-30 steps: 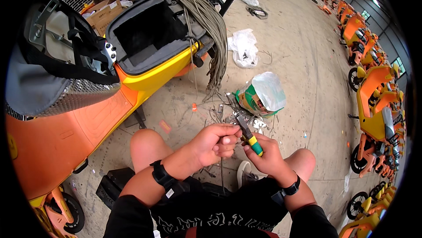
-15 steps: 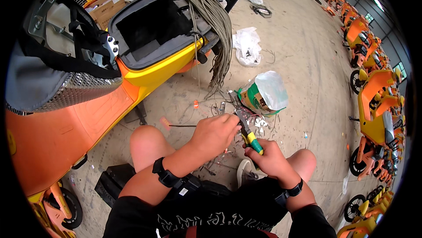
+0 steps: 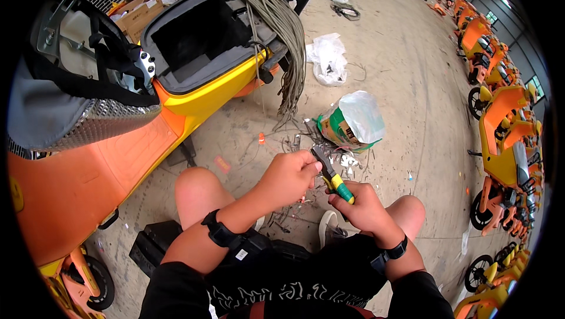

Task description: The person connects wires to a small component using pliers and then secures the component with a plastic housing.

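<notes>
My right hand (image 3: 359,202) is closed around the green and yellow handles of a pair of pliers (image 3: 338,188). Their dark jaws point up and to the left, against the fingertips of my left hand (image 3: 289,176). The fingers of that left hand are curled into a pinch beside the jaws. What sits in the pinch, if anything, is hidden by the fingers and too small to make out. Below the hands, cable scraps (image 3: 288,216) litter the floor between my feet.
Beyond my hands stands a green tub (image 3: 336,126) with a whitish plastic cover. At left is an orange-yellow scooter (image 3: 194,104) with its seat box open and a cable bundle (image 3: 276,19) draped over it. A white plastic bag (image 3: 328,63) lies farther off; parked scooters (image 3: 500,133) line the right.
The dark cable that stuck out leftward from my left hand no longer shows. My left fingers have shifted at the plier jaws, which now tilt slightly farther left. The right hand keeps its grip.
</notes>
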Demonstrator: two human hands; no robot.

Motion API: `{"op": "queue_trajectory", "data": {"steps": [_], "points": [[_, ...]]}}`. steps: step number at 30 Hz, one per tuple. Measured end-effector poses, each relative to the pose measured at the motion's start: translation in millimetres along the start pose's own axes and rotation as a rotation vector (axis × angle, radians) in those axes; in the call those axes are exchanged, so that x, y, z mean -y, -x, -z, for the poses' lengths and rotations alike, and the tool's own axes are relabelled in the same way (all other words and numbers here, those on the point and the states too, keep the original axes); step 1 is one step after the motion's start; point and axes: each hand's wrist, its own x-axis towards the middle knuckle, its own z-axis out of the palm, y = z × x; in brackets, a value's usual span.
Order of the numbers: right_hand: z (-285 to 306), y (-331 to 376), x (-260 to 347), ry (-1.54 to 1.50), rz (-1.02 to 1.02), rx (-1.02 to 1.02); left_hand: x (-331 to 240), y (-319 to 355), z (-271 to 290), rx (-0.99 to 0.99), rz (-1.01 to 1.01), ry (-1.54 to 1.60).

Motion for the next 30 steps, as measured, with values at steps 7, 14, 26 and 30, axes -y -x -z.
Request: {"op": "queue_trajectory", "data": {"steps": [7, 14, 26, 30], "points": [[-1.2, -9.2, -16.3, 0.097, 0.455, -0.154, -3.1, 3.4, 10.0, 0.271, 0.27, 0.732], [1.3, -20.7, -23.0, 0.113, 0.601, -0.209, 8.8, 10.1, 1.0, 0.49, 0.273, 1.158], [-4.1, -9.7, -5.1, 0.032, 0.113, -0.113, 16.9, -1.9, -0.8, -0.261, -0.594, -0.625], [-5.0, -5.2, 0.4, 0.005, 0.044, -0.093, 9.1, 4.5, 2.3, -0.219, -0.549, -0.825]]}}
